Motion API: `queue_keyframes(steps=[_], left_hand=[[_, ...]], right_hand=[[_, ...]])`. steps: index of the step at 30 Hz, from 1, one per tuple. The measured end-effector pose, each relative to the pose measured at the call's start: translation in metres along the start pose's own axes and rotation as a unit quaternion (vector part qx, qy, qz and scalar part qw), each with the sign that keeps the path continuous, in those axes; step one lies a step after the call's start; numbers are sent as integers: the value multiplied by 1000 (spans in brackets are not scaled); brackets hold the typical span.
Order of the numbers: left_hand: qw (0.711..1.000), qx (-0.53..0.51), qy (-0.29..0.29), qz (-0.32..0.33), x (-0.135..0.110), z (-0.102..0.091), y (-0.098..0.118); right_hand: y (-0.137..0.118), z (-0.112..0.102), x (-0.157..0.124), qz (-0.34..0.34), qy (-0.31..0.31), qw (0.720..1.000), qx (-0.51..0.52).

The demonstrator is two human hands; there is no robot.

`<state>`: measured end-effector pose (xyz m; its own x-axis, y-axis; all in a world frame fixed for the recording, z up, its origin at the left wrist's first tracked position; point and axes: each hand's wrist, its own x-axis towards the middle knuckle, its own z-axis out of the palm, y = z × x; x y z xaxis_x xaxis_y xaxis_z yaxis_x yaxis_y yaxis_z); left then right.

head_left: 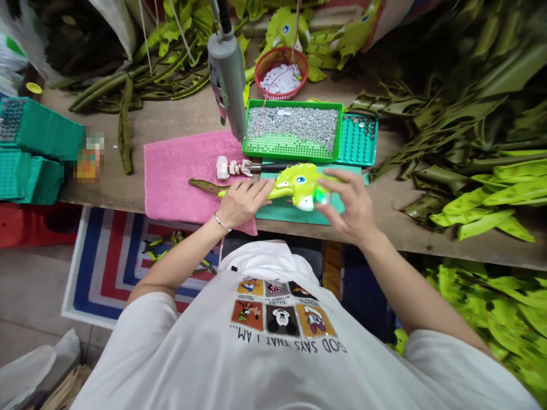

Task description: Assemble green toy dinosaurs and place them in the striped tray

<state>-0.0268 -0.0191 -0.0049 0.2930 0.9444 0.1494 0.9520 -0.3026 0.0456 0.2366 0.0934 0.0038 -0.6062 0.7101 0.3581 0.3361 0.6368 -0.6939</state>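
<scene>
A lime-green toy dinosaur head (297, 181) with a blue eye and a white patch lies at the front of the bench. Across its narrow left end my left hand (245, 200) presses down, fingers closed over it. My right hand (348, 202) is at the other end, thumb and fingertips curved around a glowing green spot (321, 195) on the head's edge. Under the toy is a teal mat (290, 215). An olive strip-like piece (205, 185) pokes out past my left hand. Behind it, a black-shafted tool (277, 167) has a white wrapped end (223, 167).
A grey power screwdriver (228, 80) hangs over the bench. Behind the toy stand a green tray of screws (293, 154), a teal tray (359, 139) and a red basket (282, 94). A pink towel (179, 171) lies left. Olive and lime parts (482, 188) pile up right.
</scene>
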Motion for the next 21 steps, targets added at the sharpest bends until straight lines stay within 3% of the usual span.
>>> queue_keyframes(steps=[1,3,9,14,17,21], left_hand=[[1000,8,6,12,4,-3,-3],[999,23,23,35,11,-7,-9],[997,13,58,41,23,-5,-23],[993,-48,103,-28,-10,0,-54],[986,-76,124,-77,-38,8,-78],[985,-101,127,-61,-53,18,-94]], right_hand=[[-4,3,0,-65,-9,998,-19],[-9,9,4,-130,-18,991,-40],[-8,9,28,-139,-5,989,-59],[-27,2,39,-164,4,982,-91],[-48,24,50,-159,0,976,-147],[-77,82,70,-179,-65,968,-161]])
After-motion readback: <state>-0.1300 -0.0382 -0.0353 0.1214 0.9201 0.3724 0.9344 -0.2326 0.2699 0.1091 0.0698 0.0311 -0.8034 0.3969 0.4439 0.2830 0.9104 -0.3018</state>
